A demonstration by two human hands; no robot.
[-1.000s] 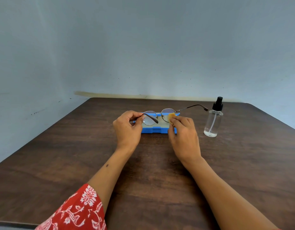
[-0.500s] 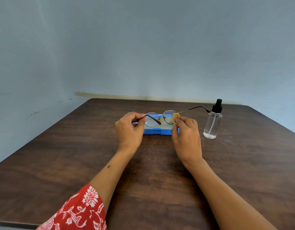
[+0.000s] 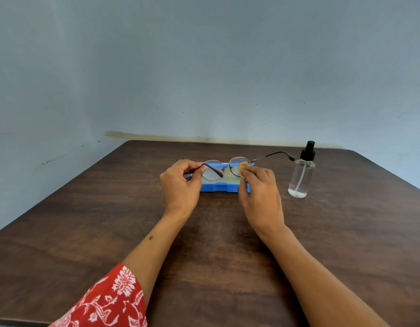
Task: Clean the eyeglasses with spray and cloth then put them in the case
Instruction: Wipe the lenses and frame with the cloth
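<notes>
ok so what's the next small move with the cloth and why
Probably shift the cloth across to the other lens. The right hand pinches it on the lens nearer the bottle; the left hand holds the glasses above the open case.

brown table — blue case | spray bottle

1 view only, worn at head height, looking forward and down over both forearms. Left hand and right hand sit mid-frame at arm's reach; table spreads beneath, wall fills beyond the hands.
</notes>
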